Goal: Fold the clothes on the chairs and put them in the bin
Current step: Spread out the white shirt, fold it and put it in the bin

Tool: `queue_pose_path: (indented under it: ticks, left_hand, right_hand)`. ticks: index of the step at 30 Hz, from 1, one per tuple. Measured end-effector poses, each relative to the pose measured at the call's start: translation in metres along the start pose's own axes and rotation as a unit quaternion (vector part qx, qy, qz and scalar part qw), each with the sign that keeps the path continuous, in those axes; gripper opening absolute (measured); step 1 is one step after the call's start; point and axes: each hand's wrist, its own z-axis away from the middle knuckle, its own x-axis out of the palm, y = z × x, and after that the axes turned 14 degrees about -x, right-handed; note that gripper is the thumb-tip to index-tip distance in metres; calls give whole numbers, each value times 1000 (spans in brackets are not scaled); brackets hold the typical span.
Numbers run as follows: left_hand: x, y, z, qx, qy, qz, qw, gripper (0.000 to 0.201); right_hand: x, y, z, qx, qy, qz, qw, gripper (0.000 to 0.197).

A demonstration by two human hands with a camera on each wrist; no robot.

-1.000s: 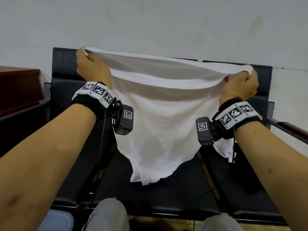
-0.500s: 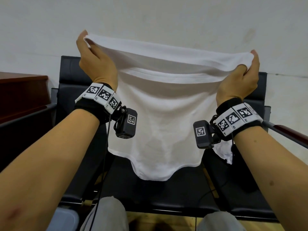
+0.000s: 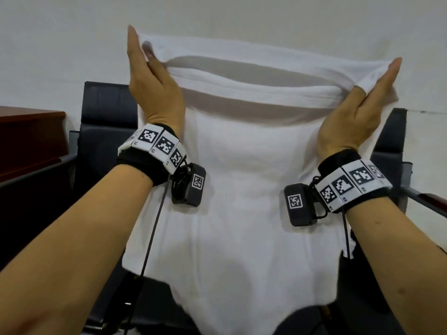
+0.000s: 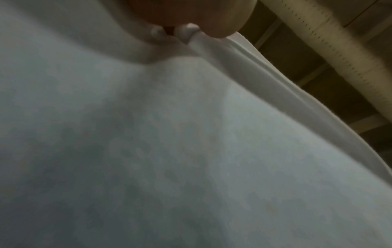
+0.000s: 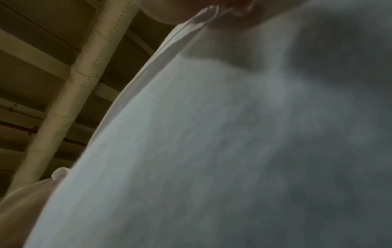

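A white garment hangs spread out in front of me, held up by its top edge against the wall. My left hand pinches the upper left corner, with the fingers pointing up and the thumb behind the cloth. At the upper right corner my right hand pinches the same edge. The cloth's lower part drapes down over the black chairs. In the left wrist view the garment fills the frame below the pinching hand. The right wrist view likewise shows mostly garment. No bin is in view.
Two black chairs stand side by side against the white wall, the right chair having a metal armrest. A dark wooden desk is at the left. A pale ceiling pipe shows in the wrist views.
Both hands have lifted the garment higher and stretched its top edge; the cloth has risen off the chair seat and now hangs flatter and closer to me.
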Motion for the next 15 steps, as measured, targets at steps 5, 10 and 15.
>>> queue_pose_path:
  ticks: [5,10,15]
  left_hand:
    - [23,-107,23,-159,-71,-128,976,44]
    - [19,-254,63,-335,-99,-381,856,45]
    - [-9,-387,103,-447,-160,-522,709,36]
  right_hand:
    - [24,93,59,147,-127,79,978,53]
    - [22,214,153,282,-244,191,908,45]
    - [10,323,246,401,-367,336,769,40]
